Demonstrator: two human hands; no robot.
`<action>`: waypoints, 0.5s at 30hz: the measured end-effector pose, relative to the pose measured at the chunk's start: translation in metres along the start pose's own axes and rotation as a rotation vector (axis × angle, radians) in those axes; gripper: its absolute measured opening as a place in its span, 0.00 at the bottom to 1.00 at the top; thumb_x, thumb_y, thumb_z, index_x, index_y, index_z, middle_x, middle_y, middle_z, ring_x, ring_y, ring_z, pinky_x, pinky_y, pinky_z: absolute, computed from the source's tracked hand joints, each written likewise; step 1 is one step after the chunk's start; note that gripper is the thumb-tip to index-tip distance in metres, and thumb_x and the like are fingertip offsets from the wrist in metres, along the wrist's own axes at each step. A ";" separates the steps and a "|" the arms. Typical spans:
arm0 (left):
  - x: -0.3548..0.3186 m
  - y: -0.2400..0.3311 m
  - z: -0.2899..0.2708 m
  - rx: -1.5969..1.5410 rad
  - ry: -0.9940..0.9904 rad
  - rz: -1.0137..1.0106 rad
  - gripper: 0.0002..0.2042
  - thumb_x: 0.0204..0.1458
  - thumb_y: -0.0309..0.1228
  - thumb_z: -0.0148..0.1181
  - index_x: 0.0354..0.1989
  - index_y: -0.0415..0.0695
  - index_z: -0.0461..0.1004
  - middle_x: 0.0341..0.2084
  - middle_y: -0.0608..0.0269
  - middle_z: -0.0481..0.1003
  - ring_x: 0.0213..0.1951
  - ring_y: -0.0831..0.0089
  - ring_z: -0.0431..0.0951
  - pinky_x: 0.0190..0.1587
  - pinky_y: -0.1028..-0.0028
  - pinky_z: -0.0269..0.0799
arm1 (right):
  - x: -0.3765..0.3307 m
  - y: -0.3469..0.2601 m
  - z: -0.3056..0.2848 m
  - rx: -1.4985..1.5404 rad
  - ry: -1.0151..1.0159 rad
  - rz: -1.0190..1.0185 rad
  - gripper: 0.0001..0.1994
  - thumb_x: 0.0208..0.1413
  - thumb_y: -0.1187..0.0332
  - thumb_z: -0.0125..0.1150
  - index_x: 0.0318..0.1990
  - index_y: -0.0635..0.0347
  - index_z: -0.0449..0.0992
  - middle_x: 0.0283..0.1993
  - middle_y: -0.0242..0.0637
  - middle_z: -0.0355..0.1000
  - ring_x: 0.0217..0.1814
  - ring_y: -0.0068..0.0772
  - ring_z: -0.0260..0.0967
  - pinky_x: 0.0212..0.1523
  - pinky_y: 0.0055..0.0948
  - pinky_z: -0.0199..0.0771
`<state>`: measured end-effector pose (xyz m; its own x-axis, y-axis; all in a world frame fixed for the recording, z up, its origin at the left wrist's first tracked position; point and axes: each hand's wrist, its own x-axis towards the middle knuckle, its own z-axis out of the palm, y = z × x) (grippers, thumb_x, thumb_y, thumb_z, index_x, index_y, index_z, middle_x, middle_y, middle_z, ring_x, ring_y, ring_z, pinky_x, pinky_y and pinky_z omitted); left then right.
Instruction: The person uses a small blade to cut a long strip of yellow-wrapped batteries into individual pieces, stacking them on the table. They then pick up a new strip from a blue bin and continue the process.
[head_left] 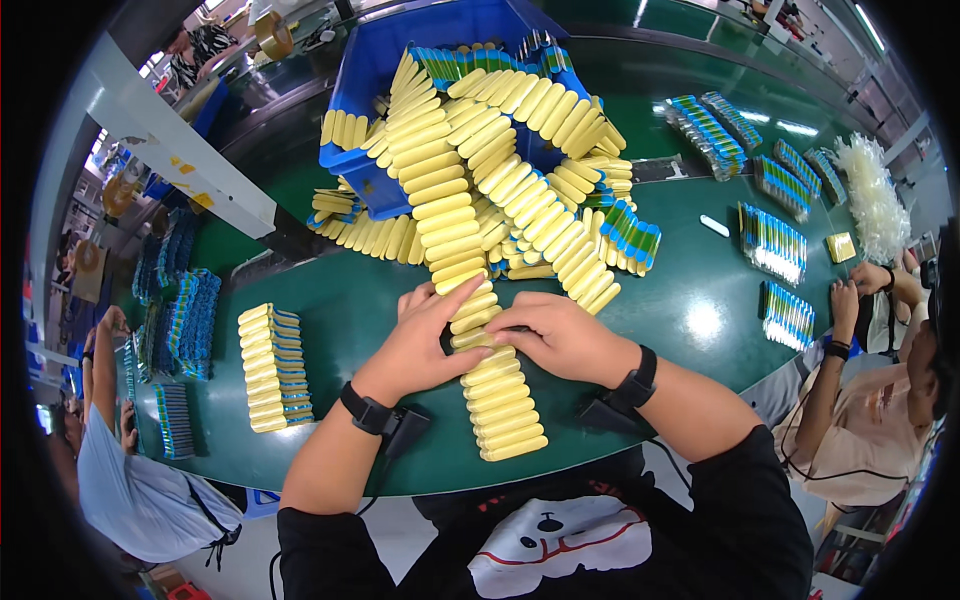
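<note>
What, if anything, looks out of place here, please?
One pale oblong piece lies alone, right of the yellow strips, apart from any stack. The strips also spill over the blue bin in an untidy heap.

Head view, from the left of two side-by-side fisheye cameras. We look down and forward from the wearer's head, over the shirt (pixel 565 550) at the lower edge. The left hand (pixel 425 338) and right hand (pixel 568 335) lie near the centre, close to our viewpoint. Upright and unmirrored, the view gives us the wearer's left on its left. Farther off, toward the top, we see the bin (pixel 345 120) across the table (pixel 365 305), whose near edge bows toward the rim. So wide is the field that we take in one person (pixel 145 490) at the left margin and another (pixel 860 430) at the right.
</note>
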<state>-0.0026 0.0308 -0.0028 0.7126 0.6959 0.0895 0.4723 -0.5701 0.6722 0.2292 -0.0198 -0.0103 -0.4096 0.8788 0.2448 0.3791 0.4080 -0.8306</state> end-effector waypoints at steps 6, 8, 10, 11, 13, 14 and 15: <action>-0.005 -0.004 0.000 -0.088 0.041 -0.018 0.41 0.46 0.40 0.70 0.71 0.47 0.61 0.59 0.53 0.72 0.57 0.56 0.64 0.66 0.61 0.49 | -0.009 -0.003 -0.012 0.081 0.124 0.029 0.06 0.59 0.73 0.63 0.43 0.59 0.81 0.35 0.36 0.72 0.38 0.34 0.71 0.40 0.31 0.71; -0.008 -0.005 0.000 -0.148 0.100 0.003 0.40 0.47 0.39 0.70 0.70 0.47 0.61 0.60 0.51 0.71 0.60 0.55 0.64 0.68 0.60 0.49 | -0.010 -0.004 -0.012 0.174 0.168 0.040 0.06 0.59 0.75 0.64 0.42 0.60 0.82 0.38 0.36 0.74 0.41 0.31 0.72 0.43 0.29 0.72; -0.011 0.001 -0.001 -0.166 0.109 0.128 0.39 0.47 0.39 0.70 0.70 0.44 0.62 0.61 0.51 0.70 0.64 0.54 0.63 0.69 0.59 0.47 | -0.013 0.001 -0.010 0.279 0.219 -0.102 0.06 0.59 0.74 0.65 0.42 0.60 0.81 0.44 0.35 0.73 0.45 0.28 0.71 0.43 0.29 0.71; -0.013 0.011 -0.004 -0.159 0.070 0.181 0.39 0.48 0.39 0.69 0.70 0.43 0.61 0.62 0.50 0.69 0.64 0.53 0.63 0.68 0.58 0.47 | -0.014 -0.001 -0.011 0.275 0.226 -0.106 0.06 0.59 0.74 0.65 0.42 0.60 0.81 0.44 0.35 0.73 0.45 0.28 0.71 0.43 0.29 0.71; -0.018 0.026 0.000 -0.134 0.008 0.259 0.40 0.49 0.40 0.69 0.70 0.43 0.61 0.63 0.50 0.68 0.64 0.50 0.62 0.68 0.56 0.47 | -0.017 -0.003 -0.011 0.415 0.068 -0.065 0.05 0.59 0.73 0.65 0.42 0.60 0.81 0.45 0.34 0.71 0.47 0.27 0.69 0.46 0.27 0.70; -0.025 0.030 0.006 -0.092 -0.043 0.274 0.41 0.50 0.42 0.69 0.72 0.42 0.58 0.66 0.49 0.65 0.66 0.47 0.60 0.68 0.55 0.46 | -0.019 -0.006 -0.013 0.478 -0.027 0.063 0.05 0.60 0.73 0.65 0.42 0.60 0.81 0.44 0.34 0.71 0.46 0.25 0.69 0.48 0.24 0.70; -0.030 0.035 0.012 -0.162 -0.064 0.243 0.43 0.50 0.44 0.68 0.73 0.43 0.55 0.68 0.48 0.61 0.67 0.45 0.57 0.68 0.55 0.45 | -0.020 -0.006 -0.016 0.481 -0.030 0.061 0.05 0.60 0.73 0.65 0.42 0.60 0.81 0.44 0.34 0.71 0.46 0.25 0.69 0.48 0.24 0.70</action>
<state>-0.0015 -0.0157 0.0095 0.8284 0.5154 0.2194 0.1985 -0.6363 0.7455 0.2484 -0.0358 -0.0019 -0.4246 0.8873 0.1798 -0.0207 0.1890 -0.9818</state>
